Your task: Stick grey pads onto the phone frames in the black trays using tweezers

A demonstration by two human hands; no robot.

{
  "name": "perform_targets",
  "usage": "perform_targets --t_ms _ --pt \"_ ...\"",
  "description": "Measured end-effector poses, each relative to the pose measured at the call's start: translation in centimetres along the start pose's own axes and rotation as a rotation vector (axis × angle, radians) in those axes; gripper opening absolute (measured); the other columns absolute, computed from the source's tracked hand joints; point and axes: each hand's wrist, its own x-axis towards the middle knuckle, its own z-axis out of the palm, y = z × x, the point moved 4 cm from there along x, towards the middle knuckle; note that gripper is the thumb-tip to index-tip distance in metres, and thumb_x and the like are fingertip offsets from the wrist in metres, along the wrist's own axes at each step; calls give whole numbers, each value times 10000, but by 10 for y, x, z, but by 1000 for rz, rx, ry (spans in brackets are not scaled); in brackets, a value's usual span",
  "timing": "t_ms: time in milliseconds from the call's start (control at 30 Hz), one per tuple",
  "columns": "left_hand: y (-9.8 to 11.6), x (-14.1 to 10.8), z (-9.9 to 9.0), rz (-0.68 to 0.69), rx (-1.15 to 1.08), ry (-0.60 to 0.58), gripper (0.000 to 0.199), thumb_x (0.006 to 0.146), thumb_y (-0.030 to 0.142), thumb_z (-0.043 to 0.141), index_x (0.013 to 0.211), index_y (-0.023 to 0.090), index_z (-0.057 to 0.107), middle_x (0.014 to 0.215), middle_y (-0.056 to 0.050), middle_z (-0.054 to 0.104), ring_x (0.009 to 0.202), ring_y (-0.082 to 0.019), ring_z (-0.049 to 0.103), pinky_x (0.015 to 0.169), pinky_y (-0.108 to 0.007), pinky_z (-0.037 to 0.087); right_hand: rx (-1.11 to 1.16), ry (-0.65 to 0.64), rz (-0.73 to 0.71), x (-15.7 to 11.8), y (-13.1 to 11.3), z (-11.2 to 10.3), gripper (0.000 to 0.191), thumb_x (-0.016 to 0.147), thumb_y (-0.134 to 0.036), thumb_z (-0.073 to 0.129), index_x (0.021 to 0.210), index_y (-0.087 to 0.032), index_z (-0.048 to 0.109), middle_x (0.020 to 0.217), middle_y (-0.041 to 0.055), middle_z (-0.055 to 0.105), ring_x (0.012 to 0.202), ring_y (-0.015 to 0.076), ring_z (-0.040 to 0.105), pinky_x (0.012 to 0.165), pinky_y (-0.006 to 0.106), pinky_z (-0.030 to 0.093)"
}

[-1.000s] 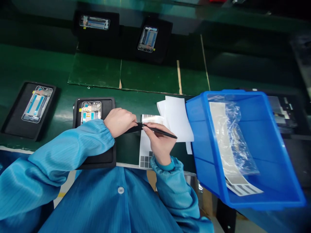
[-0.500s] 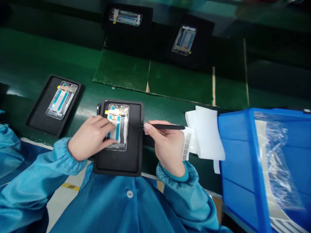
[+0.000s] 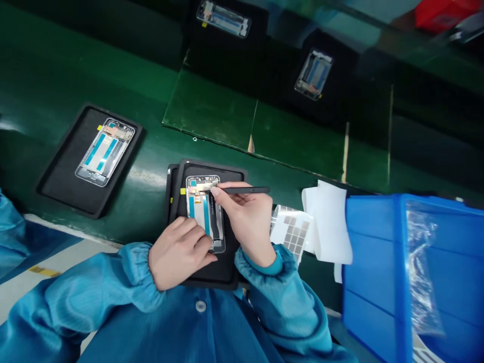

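Observation:
An opened phone body (image 3: 200, 201) with blue strips and a yellow tab lies in a black tray (image 3: 227, 267) in front of me. My right hand (image 3: 247, 217) pinches a black pen-like tool (image 3: 245, 190), whose tip end is over the upper part of the phone body. Curled over the lower left of the phone body is my left hand (image 3: 183, 252), its fingers bent; what they grip, if anything, is hidden. A sheet of small grey stickers (image 3: 295, 229) lies just right of my right hand.
Another black tray (image 3: 56, 176) with a phone body (image 3: 106, 151) stands at the left. Two more phone bodies (image 3: 224, 19) (image 3: 313, 74) lie at the back. White paper (image 3: 335, 222) and a blue bin (image 3: 374, 252) with clear plastic are at the right. A blue sleeve (image 3: 11, 232) shows at the left edge.
My right hand has brought the tool from beside the phone body to over its upper part. My left hand has moved down towards its lower end. The view has shifted, showing more of the sticker sheet.

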Motion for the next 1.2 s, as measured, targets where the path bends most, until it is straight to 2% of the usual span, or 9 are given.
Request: perform_targets --t_ms 100,200,333,867,1200 --pt "-12 -1 -6 -75 4 84 216 920 363 665 906 148 677 833 -49 673 782 -216 551 657 -369 395 -20 -25 24 1 -1 1 163 738 -299 839 800 -184 742 818 40 800 762 213 771 712 319 641" --pt "-31 -3 -12 -210 122 184 168 924 288 648 1002 143 681 895 -73 688 803 -229 548 671 -379 403 -33 -50 31 2 -1 2 168 734 -312 844 796 -187 749 802 40 799 738 211 769 678 313 638" --pt "-47 -4 -12 -289 191 193 227 926 283 627 1087 131 679 956 -115 674 835 -243 557 698 -381 432 -65 -87 16 4 -2 4 155 750 -324 835 785 -195 757 813 41 798 725 206 765 643 310 633" --pt "-47 -1 -10 -276 210 182 227 921 275 618 1083 128 679 949 -117 664 819 -246 546 668 -381 429 -95 -111 16 6 0 4 153 768 -320 829 814 -190 764 824 41 795 710 195 753 617 293 614" --pt "-45 -1 -11 -279 239 170 225 933 286 601 1089 141 675 950 -115 668 819 -246 552 677 -383 427 -109 -110 -11 6 0 4 164 758 -342 834 805 -198 772 841 46 796 711 194 750 657 318 626"
